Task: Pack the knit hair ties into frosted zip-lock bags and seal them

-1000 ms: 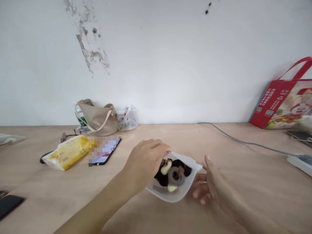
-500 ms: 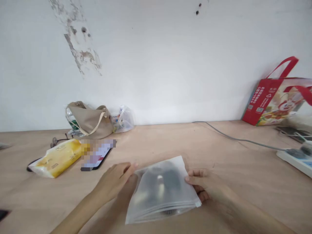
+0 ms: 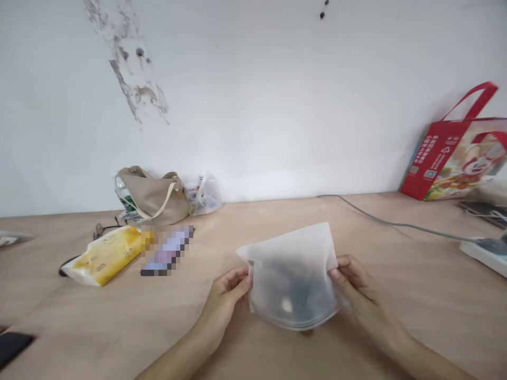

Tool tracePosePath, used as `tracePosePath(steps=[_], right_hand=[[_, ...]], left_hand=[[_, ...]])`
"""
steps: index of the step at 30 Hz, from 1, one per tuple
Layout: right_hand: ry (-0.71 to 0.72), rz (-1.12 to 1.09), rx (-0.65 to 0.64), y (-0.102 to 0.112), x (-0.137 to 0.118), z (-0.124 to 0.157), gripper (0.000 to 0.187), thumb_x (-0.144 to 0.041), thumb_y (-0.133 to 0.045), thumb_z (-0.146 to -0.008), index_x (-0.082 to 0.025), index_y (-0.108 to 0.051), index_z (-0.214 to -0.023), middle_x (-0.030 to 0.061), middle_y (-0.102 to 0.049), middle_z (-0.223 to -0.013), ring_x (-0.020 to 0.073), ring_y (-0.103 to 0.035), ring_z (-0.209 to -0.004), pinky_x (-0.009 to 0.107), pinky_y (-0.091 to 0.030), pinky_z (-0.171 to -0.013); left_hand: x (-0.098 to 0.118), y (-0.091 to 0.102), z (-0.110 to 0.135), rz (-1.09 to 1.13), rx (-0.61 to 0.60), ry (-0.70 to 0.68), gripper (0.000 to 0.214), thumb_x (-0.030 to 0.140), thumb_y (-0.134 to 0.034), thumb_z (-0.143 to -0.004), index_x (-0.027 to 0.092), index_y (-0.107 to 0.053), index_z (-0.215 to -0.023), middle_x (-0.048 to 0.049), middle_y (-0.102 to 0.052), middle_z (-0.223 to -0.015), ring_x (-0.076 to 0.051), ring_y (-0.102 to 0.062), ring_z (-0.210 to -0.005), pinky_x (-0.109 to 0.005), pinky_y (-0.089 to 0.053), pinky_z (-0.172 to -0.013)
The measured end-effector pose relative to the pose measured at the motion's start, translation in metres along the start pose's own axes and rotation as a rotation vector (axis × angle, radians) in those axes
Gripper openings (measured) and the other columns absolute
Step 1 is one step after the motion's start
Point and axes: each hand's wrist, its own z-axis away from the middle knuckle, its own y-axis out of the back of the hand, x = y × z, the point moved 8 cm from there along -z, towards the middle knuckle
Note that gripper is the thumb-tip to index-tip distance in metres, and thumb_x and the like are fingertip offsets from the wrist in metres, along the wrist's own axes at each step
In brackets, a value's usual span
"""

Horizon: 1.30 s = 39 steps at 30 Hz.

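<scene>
A frosted zip bag (image 3: 293,274) with something dark inside is held up in front of me, its zip edge toward me and its far edge raised. What the dark content is cannot be made out through the plastic. My left hand (image 3: 229,293) pinches the bag's left side between thumb and fingers. On the opposite side, my right hand (image 3: 354,285) grips the right edge, with the thumb in front.
On the left lie a yellow tissue pack (image 3: 113,253), a phone (image 3: 168,252) and glasses (image 3: 99,229). Behind them stand a beige handbag (image 3: 152,195) and a clear plastic bag (image 3: 206,194). A red carrier bag (image 3: 435,158), grey cable (image 3: 380,219) and power strip (image 3: 481,258) are at right.
My left hand has moved right and now grips the bag's left side, where before it was beside it. The bag has been lifted, its far edge higher and its zip edge curved.
</scene>
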Motion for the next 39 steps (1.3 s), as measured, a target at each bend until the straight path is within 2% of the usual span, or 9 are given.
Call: tracePosePath(steps=[5, 12, 19, 22, 26, 29, 33, 36, 39], right_hand=[[0.014, -0.001, 0.035, 0.002, -0.004, 0.001, 0.025, -0.049, -0.057, -0.084, -0.024, -0.062, -0.081, 0.0004, -0.061, -0.080, 0.0177, -0.055, -0.075, 0.025, -0.044, -0.067], [-0.001, -0.175, 0.145, 0.007, 0.011, -0.001, 0.023, -0.048, -0.061, -0.082, -0.026, -0.056, -0.081, -0.0024, -0.060, -0.078, 0.0152, -0.053, -0.074, 0.023, -0.042, -0.063], [-0.047, -0.417, 0.263, 0.014, 0.016, -0.015, 0.028, -0.047, -0.069, -0.075, -0.026, -0.053, -0.085, -0.0046, -0.062, -0.080, 0.0123, -0.055, -0.065, 0.022, -0.046, -0.055], [-0.086, -0.507, 0.310, 0.019, 0.028, -0.030, 0.029, -0.044, -0.072, -0.073, -0.026, -0.052, -0.084, -0.0062, -0.061, -0.078, 0.0119, -0.057, -0.066, 0.022, -0.048, -0.056], [-0.169, -0.569, 0.336, 0.021, 0.052, -0.051, 0.019, -0.033, -0.061, -0.086, -0.019, -0.057, -0.097, 0.0002, -0.062, -0.091, 0.0131, -0.060, -0.075, 0.029, -0.052, -0.065], [-0.231, -0.589, 0.293, 0.009, 0.061, -0.062, 0.026, -0.031, -0.056, -0.091, -0.016, -0.056, -0.112, 0.0061, -0.059, -0.109, 0.0176, -0.061, -0.088, 0.036, -0.053, -0.073], [-0.268, -0.617, 0.215, -0.012, 0.062, -0.068, 0.030, -0.031, -0.057, -0.090, -0.017, -0.054, -0.116, 0.0072, -0.058, -0.115, 0.0199, -0.060, -0.095, 0.040, -0.052, -0.078], [-0.254, -0.643, 0.228, -0.014, 0.063, -0.069, 0.030, -0.031, -0.057, -0.090, -0.017, -0.054, -0.117, 0.0073, -0.057, -0.116, 0.0203, -0.060, -0.096, 0.040, -0.052, -0.079], [-0.198, -0.671, 0.307, 0.000, 0.067, -0.073, 0.031, -0.032, -0.056, -0.090, -0.017, -0.054, -0.118, 0.0075, -0.057, -0.117, 0.0206, -0.060, -0.097, 0.041, -0.051, -0.080]], left_hand=[[0.005, 0.000, -0.003, -0.037, 0.093, -0.154, 0.029, 0.046, -0.064, -0.076, 0.019, -0.060, -0.067, 0.0000, -0.063, -0.066, -0.018, -0.058, -0.068, -0.026, -0.046, -0.067], [0.016, -0.010, -0.005, 0.209, 0.076, -0.274, 0.044, 0.054, -0.057, -0.081, 0.019, -0.064, -0.107, -0.0074, -0.067, -0.110, -0.026, -0.059, -0.105, -0.032, -0.048, -0.086], [-0.004, -0.038, -0.028, 0.317, -0.067, -0.071, 0.067, 0.073, -0.048, -0.074, 0.014, -0.067, -0.101, -0.0121, -0.069, -0.110, -0.031, -0.054, -0.117, -0.043, -0.038, -0.102], [-0.007, -0.039, -0.040, 0.269, -0.091, -0.051, 0.070, 0.076, -0.044, -0.074, 0.014, -0.067, -0.097, -0.0146, -0.070, -0.105, -0.033, -0.057, -0.113, -0.048, -0.037, -0.102], [-0.005, -0.039, -0.054, 0.172, -0.117, -0.104, 0.071, 0.077, -0.043, -0.074, 0.014, -0.067, -0.098, -0.0145, -0.068, -0.111, -0.031, -0.058, -0.112, -0.046, -0.035, -0.104], [-0.001, -0.048, -0.064, 0.072, -0.165, -0.161, 0.068, 0.075, -0.050, -0.071, 0.014, -0.068, -0.095, -0.0140, -0.068, -0.109, -0.030, -0.059, -0.110, -0.044, -0.037, -0.102], [0.006, -0.060, -0.071, -0.060, -0.224, -0.266, 0.057, 0.068, -0.050, -0.077, 0.016, -0.068, -0.091, -0.0102, -0.069, -0.107, -0.028, -0.059, -0.107, -0.041, -0.039, -0.100], [0.011, -0.058, -0.072, -0.147, -0.194, -0.342, 0.050, 0.063, -0.046, -0.083, 0.018, -0.065, -0.091, -0.0080, -0.067, -0.106, -0.026, -0.056, -0.107, -0.039, -0.037, -0.100], [0.014, -0.048, -0.074, -0.223, -0.105, -0.384, 0.047, 0.061, -0.041, -0.086, 0.019, -0.059, -0.094, -0.0075, -0.064, -0.104, -0.025, -0.055, -0.104, -0.041, -0.039, -0.097]])
